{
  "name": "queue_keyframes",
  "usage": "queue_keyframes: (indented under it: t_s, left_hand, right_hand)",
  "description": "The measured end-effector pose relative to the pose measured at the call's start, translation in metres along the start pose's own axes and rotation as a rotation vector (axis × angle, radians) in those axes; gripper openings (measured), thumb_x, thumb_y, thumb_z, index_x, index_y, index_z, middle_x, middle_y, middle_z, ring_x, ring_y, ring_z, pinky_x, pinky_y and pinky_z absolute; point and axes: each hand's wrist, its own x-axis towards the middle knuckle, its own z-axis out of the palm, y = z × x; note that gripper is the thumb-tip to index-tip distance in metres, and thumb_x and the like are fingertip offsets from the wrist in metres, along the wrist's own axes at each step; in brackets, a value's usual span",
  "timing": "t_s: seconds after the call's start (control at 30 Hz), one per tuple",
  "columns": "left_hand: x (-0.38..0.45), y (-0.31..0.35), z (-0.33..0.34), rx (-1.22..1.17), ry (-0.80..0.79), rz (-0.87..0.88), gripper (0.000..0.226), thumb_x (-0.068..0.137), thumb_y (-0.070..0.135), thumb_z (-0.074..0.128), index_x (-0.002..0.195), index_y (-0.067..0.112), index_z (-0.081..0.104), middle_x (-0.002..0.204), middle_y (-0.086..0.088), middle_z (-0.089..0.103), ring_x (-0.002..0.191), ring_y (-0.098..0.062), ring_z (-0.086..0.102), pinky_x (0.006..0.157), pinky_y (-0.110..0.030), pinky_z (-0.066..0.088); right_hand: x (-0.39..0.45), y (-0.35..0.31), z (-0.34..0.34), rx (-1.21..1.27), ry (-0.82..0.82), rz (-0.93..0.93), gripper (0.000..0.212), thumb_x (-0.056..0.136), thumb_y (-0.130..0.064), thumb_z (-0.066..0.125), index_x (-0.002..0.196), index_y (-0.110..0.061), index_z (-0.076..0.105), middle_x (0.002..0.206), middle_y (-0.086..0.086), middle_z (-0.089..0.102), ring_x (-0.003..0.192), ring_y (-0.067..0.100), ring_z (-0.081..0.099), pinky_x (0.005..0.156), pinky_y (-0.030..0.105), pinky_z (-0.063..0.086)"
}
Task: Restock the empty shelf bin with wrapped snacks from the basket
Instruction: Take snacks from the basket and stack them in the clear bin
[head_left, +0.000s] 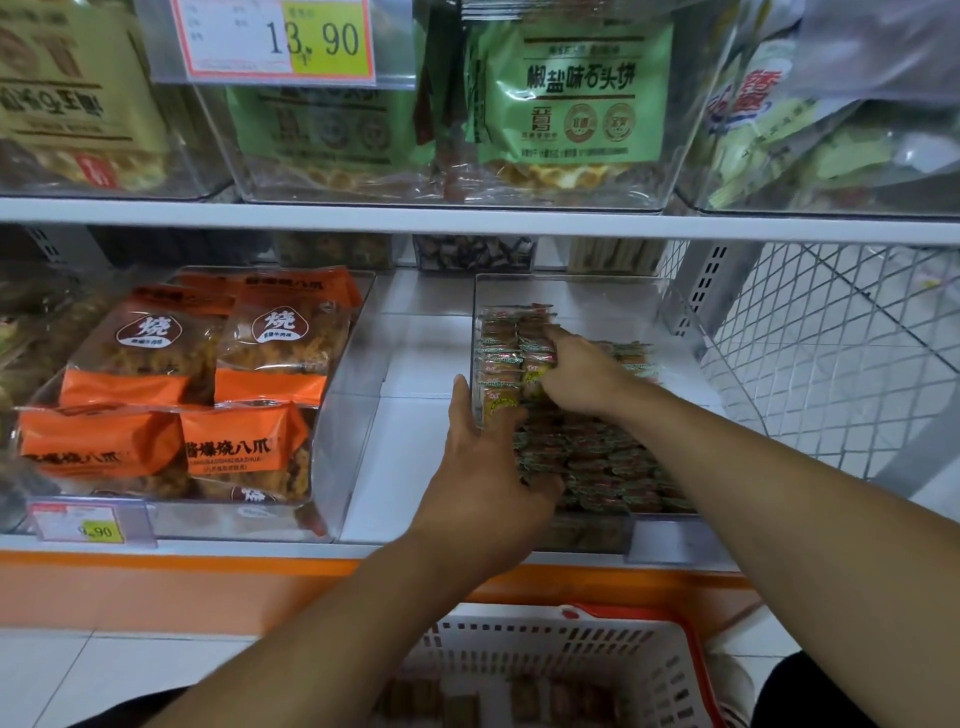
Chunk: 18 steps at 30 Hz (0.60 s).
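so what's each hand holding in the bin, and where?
Right hand grips a row of wrapped snacks from above. Left hand rests on lower snacks; hold can't be told.

This was a shop aisle: white metal shelves (467, 215) carried clear plastic bins (670, 322) of packaged snacks, price tags (280, 39) reading 13.90 and 9.90 were clipped to the bin fronts, and a shopping basket (597, 654) stood on the tiled floor (78, 670).

upper price tag (280, 39) 13.90, lower tag (78, 524) (blurry) 9.90
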Motion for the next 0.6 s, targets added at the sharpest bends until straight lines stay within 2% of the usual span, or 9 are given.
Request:
queue_keyframes:
  t_s: [0.07,0.17,0.23,0.3,0.33,0.4,0.5,0.57,0.6]
  left_hand:
    - [-0.001,0.001,-0.001,0.006,0.002,-0.012,0.06,0.09,0.036,0.067,0.143,0.045,0.04,0.169,0.011,-0.015,0.153,-0.008,-0.005,0.116,-0.031,0.025]
    - [-0.001,0.001,0.0,0.004,0.006,-0.021,0.061,0.09,0.036,0.068,0.143,0.046,0.039,0.167,0.013,-0.021,0.154,-0.01,-0.002,0.116,-0.031,0.025]
    - [0.001,-0.001,0.002,0.006,0.009,-0.017,0.061,0.089,0.038,0.068,0.143,0.047,0.039,0.167,0.013,-0.017,0.152,-0.006,-0.007,0.117,-0.032,0.024]
    - [0.002,-0.003,0.001,-0.003,0.007,-0.007,0.061,0.089,0.041,0.067,0.142,0.049,0.038,0.169,0.012,-0.01,0.142,0.003,-0.022,0.118,-0.032,0.021]
    - [0.002,-0.003,-0.001,-0.002,-0.004,0.006,0.061,0.089,0.042,0.066,0.142,0.05,0.038,0.17,0.011,-0.004,0.138,0.003,-0.027,0.118,-0.031,0.016]
    - [-0.003,0.0,-0.005,0.087,-0.027,0.064,0.056,0.092,0.044,0.063,0.143,0.048,0.039,0.168,0.013,0.01,0.149,-0.011,-0.026,0.121,-0.032,0.002]
    - [-0.017,0.008,-0.013,0.069,0.031,0.019,0.064,0.087,0.035,0.072,0.144,0.037,0.042,0.166,0.006,0.002,0.156,-0.023,-0.003,0.125,-0.038,0.014]
    - [-0.028,0.009,-0.016,0.173,0.197,0.078,0.058,0.079,0.023,0.078,0.132,0.025,0.055,0.157,-0.01,0.026,0.146,-0.031,0.026,0.117,-0.036,0.031]
    - [-0.034,0.008,-0.016,0.255,0.299,0.175,0.046,0.076,0.018,0.077,0.119,0.02,0.062,0.14,-0.013,0.045,0.131,-0.034,0.042,0.108,-0.04,0.041]
  right_hand:
    - [0.001,0.002,0.002,0.053,0.019,0.004,0.086,0.088,-0.011,0.055,0.16,-0.026,0.01,0.141,0.011,0.054,0.069,0.014,0.066,0.039,0.019,0.039]
    - [0.004,0.01,0.007,0.169,0.011,0.024,0.087,0.089,-0.005,0.052,0.16,-0.032,0.009,0.112,0.003,0.061,0.047,0.001,0.057,0.033,0.018,0.034]
    - [0.007,0.015,0.008,0.305,0.038,0.054,0.089,0.088,0.001,0.053,0.159,-0.035,0.013,0.133,0.006,0.056,0.068,0.002,0.062,0.045,0.019,0.045]
    - [0.008,0.018,0.007,0.412,0.077,0.107,0.095,0.086,0.006,0.058,0.159,-0.036,0.012,0.145,0.011,0.048,0.094,0.018,0.065,0.061,0.037,0.056]
    - [0.007,0.02,0.006,0.437,0.089,0.122,0.098,0.085,0.007,0.06,0.159,-0.036,0.012,0.145,0.012,0.048,0.1,0.025,0.064,0.068,0.047,0.059]
    - [0.003,0.021,0.006,0.428,0.111,0.123,0.097,0.085,0.006,0.064,0.16,-0.03,0.013,0.143,0.014,0.049,0.097,0.028,0.066,0.076,0.05,0.058]
    - [-0.011,0.012,0.003,0.315,0.254,0.104,0.076,0.088,-0.007,0.068,0.154,-0.018,0.032,0.143,0.011,0.05,0.108,0.027,0.061,0.08,0.029,0.05]
    - [-0.029,0.0,-0.002,0.286,0.512,-0.01,0.049,0.09,-0.005,0.061,0.138,-0.01,0.052,0.133,0.012,0.058,0.114,0.026,0.058,0.078,0.023,0.043]
    - [-0.043,-0.007,-0.004,0.315,0.655,-0.157,0.037,0.089,0.002,0.054,0.125,-0.006,0.059,0.122,0.015,0.062,0.109,0.026,0.059,0.079,0.025,0.044]
